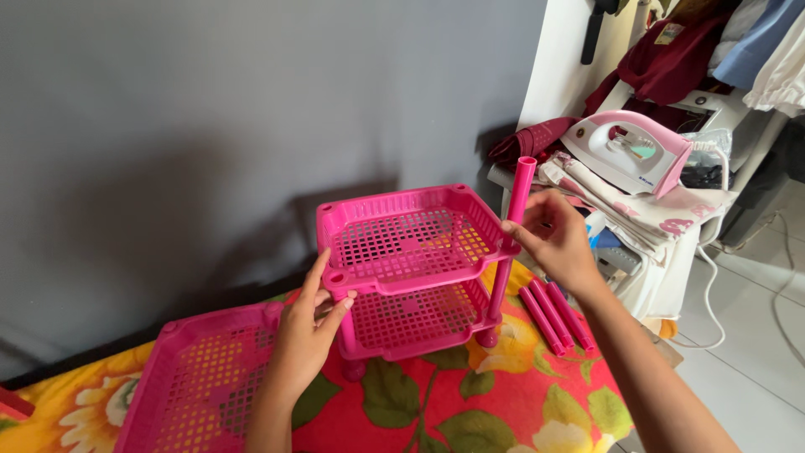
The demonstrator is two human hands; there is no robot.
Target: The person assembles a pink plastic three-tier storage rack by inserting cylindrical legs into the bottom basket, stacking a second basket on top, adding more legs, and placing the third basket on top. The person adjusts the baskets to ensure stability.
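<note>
A pink plastic rack with two perforated shelves stands on a flowered cloth. Its upper shelf (pixel 407 239) sits above the lower shelf (pixel 417 323). My left hand (pixel 306 331) grips the front left corner of the rack. My right hand (pixel 558 239) holds an upright pink tube (pixel 521 189) at the upper shelf's right corner. Below that corner a pink leg (pixel 498 289) runs down to the lower shelf.
A third pink shelf (pixel 197 382) lies flat at the left on the flowered cloth (pixel 495 411). Three loose pink tubes (pixel 555 317) lie to the right of the rack. A pink and white iron (pixel 629 151) rests on a cloth-covered stand, with clothes behind. A grey wall stands behind.
</note>
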